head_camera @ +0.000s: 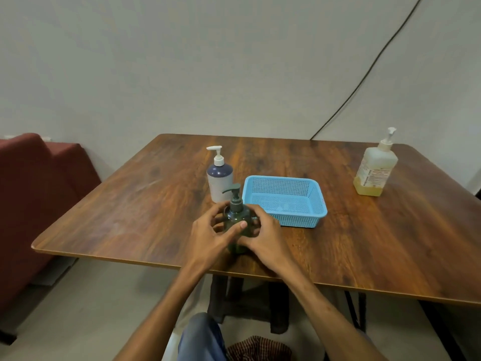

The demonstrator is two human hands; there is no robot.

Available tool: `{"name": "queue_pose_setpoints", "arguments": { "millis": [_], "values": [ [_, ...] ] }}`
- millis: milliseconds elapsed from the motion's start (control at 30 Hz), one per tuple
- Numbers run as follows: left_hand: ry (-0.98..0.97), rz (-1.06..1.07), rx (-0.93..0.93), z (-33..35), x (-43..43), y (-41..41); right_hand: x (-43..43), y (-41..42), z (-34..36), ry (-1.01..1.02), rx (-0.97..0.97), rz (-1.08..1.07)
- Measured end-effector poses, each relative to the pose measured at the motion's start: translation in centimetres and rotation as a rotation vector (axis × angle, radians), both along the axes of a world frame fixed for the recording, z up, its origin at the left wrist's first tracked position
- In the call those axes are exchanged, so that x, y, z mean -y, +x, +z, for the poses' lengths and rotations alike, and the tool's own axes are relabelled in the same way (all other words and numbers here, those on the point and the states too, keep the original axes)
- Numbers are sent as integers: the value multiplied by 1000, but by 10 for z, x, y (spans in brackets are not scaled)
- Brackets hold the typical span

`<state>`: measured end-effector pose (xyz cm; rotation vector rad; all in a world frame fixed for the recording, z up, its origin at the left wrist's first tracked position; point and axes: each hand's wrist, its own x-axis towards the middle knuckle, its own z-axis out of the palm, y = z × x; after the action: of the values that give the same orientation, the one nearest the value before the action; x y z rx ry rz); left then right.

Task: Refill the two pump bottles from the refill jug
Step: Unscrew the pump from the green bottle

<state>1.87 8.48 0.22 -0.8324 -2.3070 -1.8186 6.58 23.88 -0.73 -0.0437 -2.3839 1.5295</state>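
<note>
While the green pump bottle (235,217) stands upright on the table (130,204) at the lower middle of the frame, the left hand (208,230) and right hand (265,233) both grip it, fingers (260,212) curled round its body from either side. The white pump bottle (218,183) stands just behind it, beside a blue basket (286,220), and the refill jug (374,173), holding yellow liquid, stands well apart at the right of the frame.
</note>
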Motion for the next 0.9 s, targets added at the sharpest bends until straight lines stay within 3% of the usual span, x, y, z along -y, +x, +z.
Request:
{"name": "queue_pose_setpoints", "arguments": {
  "millis": [333,633,700,900],
  "values": [
    [126,-230,124,18,-9,-8,0,2,-11,11,-19,-53],
    [314,86,123,17,-29,-3,-1,3,-12,23,-37,-113],
    [275,94,94,18,-36,-1,-1,3,-13,22,-51,-131],
    [167,-239,91,14,-31,1,-6,3,-14,2,-63,-132]
  ]
}}
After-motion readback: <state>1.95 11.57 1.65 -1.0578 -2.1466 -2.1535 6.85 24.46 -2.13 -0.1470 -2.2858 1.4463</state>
